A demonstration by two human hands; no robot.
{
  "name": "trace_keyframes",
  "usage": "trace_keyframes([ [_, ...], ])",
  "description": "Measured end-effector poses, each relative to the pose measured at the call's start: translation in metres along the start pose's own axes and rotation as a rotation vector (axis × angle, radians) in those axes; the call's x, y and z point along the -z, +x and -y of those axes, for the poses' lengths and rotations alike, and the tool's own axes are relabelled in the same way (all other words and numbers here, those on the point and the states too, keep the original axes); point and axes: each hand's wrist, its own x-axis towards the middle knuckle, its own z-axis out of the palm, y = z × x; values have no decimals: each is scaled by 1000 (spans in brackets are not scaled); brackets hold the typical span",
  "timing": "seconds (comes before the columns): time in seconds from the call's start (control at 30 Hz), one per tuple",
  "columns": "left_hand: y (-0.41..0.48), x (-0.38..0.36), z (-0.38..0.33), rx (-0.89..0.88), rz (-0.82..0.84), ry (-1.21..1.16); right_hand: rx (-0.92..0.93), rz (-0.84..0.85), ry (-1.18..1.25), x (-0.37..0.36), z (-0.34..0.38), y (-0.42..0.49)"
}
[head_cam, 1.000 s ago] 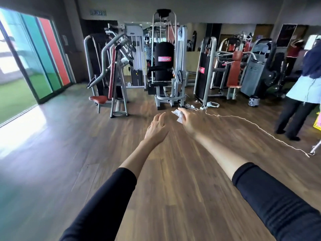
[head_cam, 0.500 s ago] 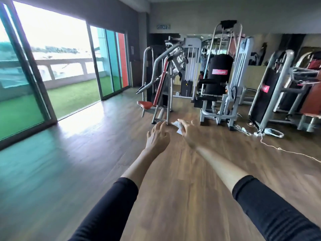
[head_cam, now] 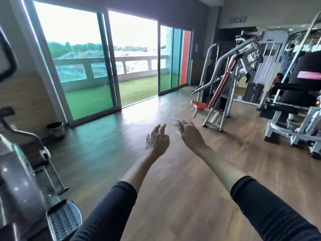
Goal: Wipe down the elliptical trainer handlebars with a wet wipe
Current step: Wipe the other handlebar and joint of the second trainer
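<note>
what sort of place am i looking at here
A gym, most likely: a weight machine with an orange seat, a black-padded machine on the right, and a trainer's treaded pedal at lower left. The right hand holds a wet wipe.

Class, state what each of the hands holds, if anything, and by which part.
The right hand grips a crumpled wet wipe in its fingers; which part cannot be told. The left hand holds nothing.

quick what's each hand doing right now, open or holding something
left hand: open, fingers spread, holding nothing
right hand: holds the wet wipe at its fingertips
</note>
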Motion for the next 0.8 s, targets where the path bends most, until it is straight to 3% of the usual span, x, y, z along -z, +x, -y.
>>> trace_keyframes([
  [0.43, 41, 102, 144, 246, -188, 54, 262, 144, 193, -128, 127, 108],
  [0.8, 48, 195, 240, 416, -351, 83, 382, 275, 336, -206, 238, 168],
])
